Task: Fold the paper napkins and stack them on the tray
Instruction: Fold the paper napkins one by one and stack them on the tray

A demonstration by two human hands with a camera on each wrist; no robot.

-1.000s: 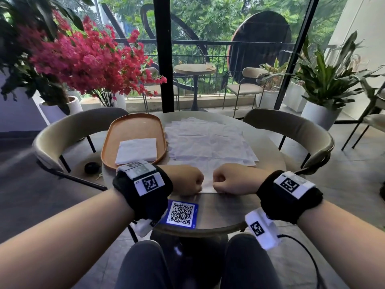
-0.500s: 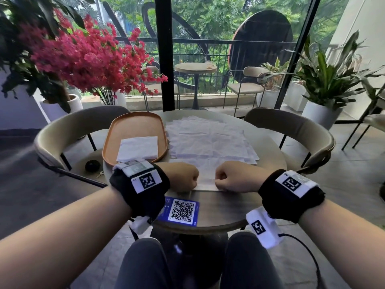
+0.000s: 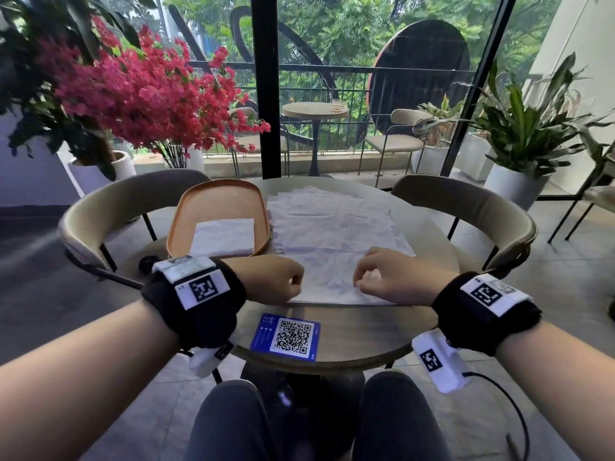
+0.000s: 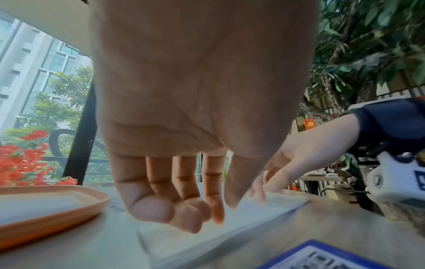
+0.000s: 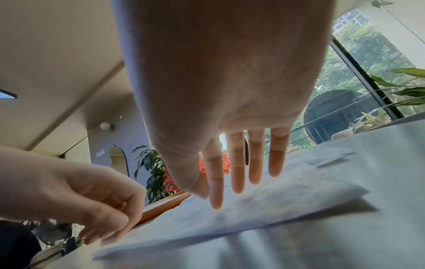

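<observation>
A round café table (image 3: 332, 341) sits by tall windows, flanked by curved chairs and a spray of red flowers (image 3: 149, 94). On its left stands an orange tray (image 3: 186, 224) with one folded napkin (image 3: 223, 237) lying in it; beside the tray spreads a loose heap of unfolded napkins (image 3: 332, 234), the nearest sheet reaching the table's near side, just above a blue QR card (image 3: 288, 337).

The left hand (image 3: 273, 279) hovers at that sheet's left edge, fingers curled in, holding nothing that shows. The right hand (image 3: 389, 277) is over its right part, fingers (image 5: 236, 174) fairly straight and relaxed — gripping nothing.

The step in hand looks like starting the next napkin's fold. The next move calls for pinching the near edge at both sides, carrying it over evenly — thin paper will crumple under a rough pull.
</observation>
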